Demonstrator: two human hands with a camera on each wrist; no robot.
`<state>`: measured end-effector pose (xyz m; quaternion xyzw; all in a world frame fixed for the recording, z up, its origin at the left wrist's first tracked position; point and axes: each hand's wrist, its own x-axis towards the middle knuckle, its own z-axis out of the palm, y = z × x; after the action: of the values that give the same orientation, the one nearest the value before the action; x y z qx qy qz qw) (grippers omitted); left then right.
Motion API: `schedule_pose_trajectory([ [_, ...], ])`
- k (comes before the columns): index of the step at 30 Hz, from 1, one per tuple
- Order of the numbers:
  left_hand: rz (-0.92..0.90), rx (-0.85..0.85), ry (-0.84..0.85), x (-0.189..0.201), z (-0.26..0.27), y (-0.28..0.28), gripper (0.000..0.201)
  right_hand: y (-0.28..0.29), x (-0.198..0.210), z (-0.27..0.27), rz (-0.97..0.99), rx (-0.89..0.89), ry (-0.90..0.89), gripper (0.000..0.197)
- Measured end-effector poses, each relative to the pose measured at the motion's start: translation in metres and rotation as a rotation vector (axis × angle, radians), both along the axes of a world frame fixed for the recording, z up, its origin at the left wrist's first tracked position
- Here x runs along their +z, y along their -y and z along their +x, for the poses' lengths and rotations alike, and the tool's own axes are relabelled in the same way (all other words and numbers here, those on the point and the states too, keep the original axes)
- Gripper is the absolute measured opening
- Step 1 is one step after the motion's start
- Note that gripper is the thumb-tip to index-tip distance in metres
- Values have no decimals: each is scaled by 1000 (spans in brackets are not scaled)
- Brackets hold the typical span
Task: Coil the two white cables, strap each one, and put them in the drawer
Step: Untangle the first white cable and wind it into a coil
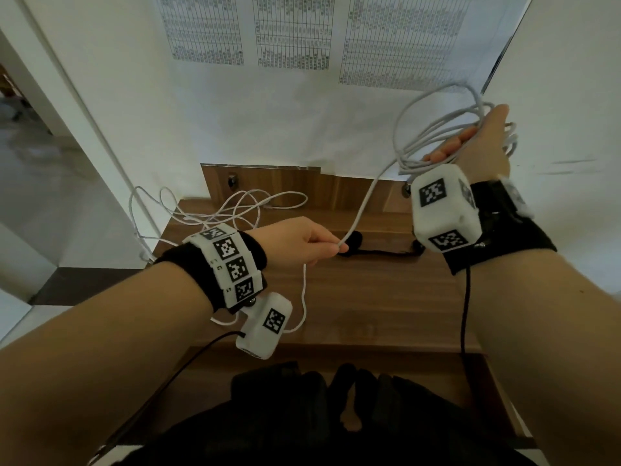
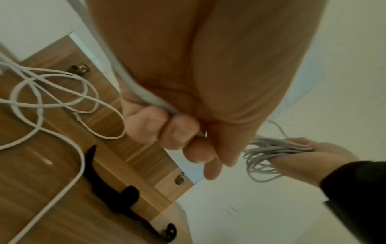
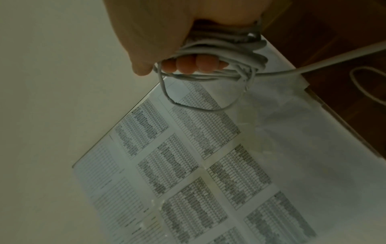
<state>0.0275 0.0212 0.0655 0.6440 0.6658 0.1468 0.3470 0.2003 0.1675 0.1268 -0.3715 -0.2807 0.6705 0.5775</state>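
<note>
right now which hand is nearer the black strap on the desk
Left. The left hand pinches the white cable just beside the black strap; the right hand is raised above it, holding the coil.

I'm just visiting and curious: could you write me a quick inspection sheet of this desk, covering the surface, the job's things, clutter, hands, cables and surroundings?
Surface: wooden desk, brown grain.
Job's things: coil of white cable wound around the right hand; its free run leads down to the left hand. Second cable lies loose and tangled at the desk's back left. Black straps lie on the desk, unused. Drawer: not seen.
Clutter: nothing seen.
Hands: right hand holds the coil raised; left hand pinches the free run.
Cables: thin black leads hang from the wrist cameras.
Surroundings: white wall with printed sheets; dark clothing at the near edge.
</note>
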Motion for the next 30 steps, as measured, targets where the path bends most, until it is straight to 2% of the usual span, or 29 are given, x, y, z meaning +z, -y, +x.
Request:
schedule_pose_trajectory([
  [6, 23, -121, 10, 25, -1, -2, 30, 22, -10, -11, -27, 44, 114, 53],
  [14, 150, -178, 76, 45, 4, -8, 29, 34, -32, -26, 113, 206, 633, 63],
  [18, 221, -106, 118, 50, 4, -10, 37, 41, -42, -34, 233, 379, 764, 66],
  [23, 356, 13, 166, 51, -2, -13, 24, 48, -46, -41, 410, 643, 993, 82],
  [26, 408, 110, 245, 48, -5, -12, 20, 51, -53, -45, 301, 853, 820, 85],
  [30, 437, 205, 243, 42, -12, -13, 23, 57, -54, -44, 250, 989, 648, 79],
])
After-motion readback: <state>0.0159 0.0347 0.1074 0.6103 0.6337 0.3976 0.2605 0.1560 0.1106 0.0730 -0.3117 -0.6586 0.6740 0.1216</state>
